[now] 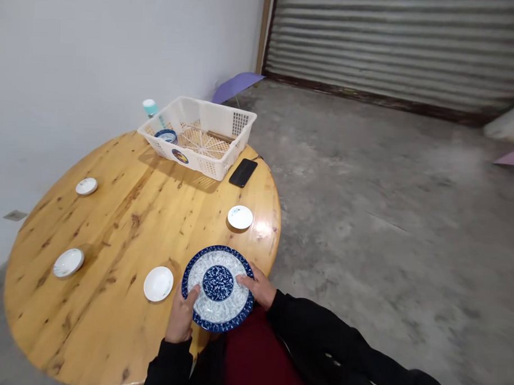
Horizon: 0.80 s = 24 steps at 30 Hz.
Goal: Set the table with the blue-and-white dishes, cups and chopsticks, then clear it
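A blue-and-white patterned plate (217, 310) is held up at the near right edge of the round wooden table. My left hand (182, 313) grips its left rim, thumb on the upper face. On the opposite rim, my right hand (259, 284) pinches the plate the same way. The fingers beneath the plate are hidden. Just left of it lies a small white dish (158, 284), and beyond the plate another white dish (240, 217) rests near the table's right edge.
A white plastic basket (190, 159) holding blue-rimmed bowls (166, 136) stands at the table's far side, with a black phone (243, 173) beside it. More white dishes (86, 186) sit leftward on the table (124, 233). A bottle (150, 107) and purple umbrella (236, 86) are behind.
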Available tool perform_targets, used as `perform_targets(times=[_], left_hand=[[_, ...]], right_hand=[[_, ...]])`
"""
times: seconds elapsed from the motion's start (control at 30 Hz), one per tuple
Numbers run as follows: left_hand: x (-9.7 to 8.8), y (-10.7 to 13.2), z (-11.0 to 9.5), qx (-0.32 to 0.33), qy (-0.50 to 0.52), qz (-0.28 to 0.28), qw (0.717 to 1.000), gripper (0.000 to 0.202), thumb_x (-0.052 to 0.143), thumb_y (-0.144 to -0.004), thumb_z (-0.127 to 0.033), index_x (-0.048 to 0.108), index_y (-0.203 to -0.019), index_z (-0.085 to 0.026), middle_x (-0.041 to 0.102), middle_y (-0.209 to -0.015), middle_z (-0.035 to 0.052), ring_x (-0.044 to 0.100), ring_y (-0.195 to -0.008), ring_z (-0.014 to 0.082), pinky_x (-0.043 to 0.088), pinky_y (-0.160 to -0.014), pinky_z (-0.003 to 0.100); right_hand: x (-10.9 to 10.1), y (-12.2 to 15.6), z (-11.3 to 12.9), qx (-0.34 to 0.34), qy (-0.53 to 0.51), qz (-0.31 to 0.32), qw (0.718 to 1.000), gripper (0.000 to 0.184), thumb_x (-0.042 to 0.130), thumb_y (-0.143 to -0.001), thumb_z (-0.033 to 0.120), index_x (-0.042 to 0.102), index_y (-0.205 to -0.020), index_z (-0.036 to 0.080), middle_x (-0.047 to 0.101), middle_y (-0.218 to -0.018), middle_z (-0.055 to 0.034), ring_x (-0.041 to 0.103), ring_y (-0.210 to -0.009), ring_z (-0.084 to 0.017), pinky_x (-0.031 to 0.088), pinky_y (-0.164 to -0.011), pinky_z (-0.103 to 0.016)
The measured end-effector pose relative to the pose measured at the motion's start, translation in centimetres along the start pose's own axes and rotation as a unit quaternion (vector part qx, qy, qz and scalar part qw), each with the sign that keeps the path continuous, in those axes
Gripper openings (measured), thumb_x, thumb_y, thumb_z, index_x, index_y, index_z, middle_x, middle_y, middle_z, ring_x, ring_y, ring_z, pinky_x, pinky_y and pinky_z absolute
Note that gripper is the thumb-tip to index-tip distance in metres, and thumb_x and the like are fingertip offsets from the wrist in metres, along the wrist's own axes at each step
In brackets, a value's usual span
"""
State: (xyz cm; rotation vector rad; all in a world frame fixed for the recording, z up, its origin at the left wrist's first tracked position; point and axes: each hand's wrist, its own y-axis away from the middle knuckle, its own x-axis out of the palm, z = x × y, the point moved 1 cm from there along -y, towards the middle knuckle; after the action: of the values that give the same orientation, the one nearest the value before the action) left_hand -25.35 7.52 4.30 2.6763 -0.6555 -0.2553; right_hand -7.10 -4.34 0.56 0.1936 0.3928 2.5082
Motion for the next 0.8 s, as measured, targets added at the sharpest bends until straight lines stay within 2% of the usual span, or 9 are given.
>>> perform_targets(times=[0.1,0.23,0.33,0.4,0.53,0.67,0.8], left_hand=[[0.9,0.0,0.3,0.002,0.009,0.037,0.999,0.069,0.072,-0.076,-0.052,0.059,-0.130,-0.011,0.069,-0.124,0.0165,0.063,-0.119,0.0329,0.046,-0.107,0.046],[3.0,0.3,0.3,0.015,-0.002,0.059,0.998,0.067,0.071,-0.077,-0.056,0.060,-0.126,-0.011,0.069,-0.122,0.0166,0.063,-0.118,0.0329,0.047,-0.105,0.045],[5.7,0.5,-0.1,0.026,-0.010,0.078,0.997,0.065,0.069,-0.078,-0.057,0.060,-0.125,-0.013,0.068,-0.125,0.0163,0.062,-0.120,0.0323,0.046,-0.107,0.044],[8.1,0.4,-0.5,0.033,-0.006,0.093,0.995,0.064,0.069,-0.079,-0.058,0.059,-0.124,-0.014,0.068,-0.126,0.0158,0.062,-0.121,0.0317,0.045,-0.108,0.043],[15.1,-0.3,-1.1,0.022,0.028,0.135,0.990,0.067,0.071,-0.076,-0.061,0.059,-0.123,-0.015,0.068,-0.122,0.0149,0.062,-0.118,0.0328,0.046,-0.106,0.043],[24.0,-1.0,-1.3,0.024,0.070,0.172,0.982,0.071,0.076,-0.071,-0.063,0.060,-0.122,-0.016,0.067,-0.122,0.0137,0.059,-0.119,0.0340,0.044,-0.105,0.045],[32.5,-1.1,-1.2,0.026,0.047,0.201,0.978,0.064,0.078,-0.071,-0.061,0.062,-0.112,-0.015,0.067,-0.111,0.0116,0.059,-0.111,0.0318,0.044,-0.102,0.045]], right_hand=[[-1.0,1.3,0.2,-0.022,-0.059,-0.007,0.998,0.055,0.068,-0.073,0.056,0.064,-0.112,0.017,0.073,-0.111,-0.0120,0.066,-0.107,-0.031,0.050,-0.099,-0.048],[-3.3,2.4,0.5,-0.021,-0.071,-0.027,0.997,0.058,0.071,-0.070,0.058,0.067,-0.111,0.017,0.073,-0.112,-0.0131,0.065,-0.111,-0.035,0.048,-0.103,-0.051],[-6.0,2.6,0.3,-0.009,-0.074,-0.037,0.997,0.058,0.072,-0.069,0.060,0.069,-0.108,0.018,0.074,-0.110,-0.0135,0.065,-0.111,-0.037,0.048,-0.102,-0.053],[-8.4,2.4,0.1,0.005,-0.071,-0.051,0.996,0.060,0.074,-0.066,0.061,0.070,-0.107,0.018,0.075,-0.109,-0.0144,0.066,-0.110,-0.038,0.049,-0.101,-0.054],[-15.1,2.3,0.4,0.021,-0.058,-0.094,0.994,0.065,0.076,-0.064,0.064,0.072,-0.107,0.016,0.075,-0.111,-0.0162,0.066,-0.110,-0.038,0.050,-0.100,-0.053],[-23.6,2.7,1.2,0.044,-0.040,-0.136,0.989,0.067,0.077,-0.063,0.064,0.074,-0.110,0.016,0.075,-0.113,-0.0153,0.066,-0.112,-0.038,0.050,-0.101,-0.050],[-32.3,3.5,1.2,0.075,-0.022,-0.169,0.983,0.063,0.074,-0.069,0.062,0.074,-0.113,0.018,0.076,-0.114,-0.0126,0.066,-0.112,-0.038,0.051,-0.099,-0.048]])
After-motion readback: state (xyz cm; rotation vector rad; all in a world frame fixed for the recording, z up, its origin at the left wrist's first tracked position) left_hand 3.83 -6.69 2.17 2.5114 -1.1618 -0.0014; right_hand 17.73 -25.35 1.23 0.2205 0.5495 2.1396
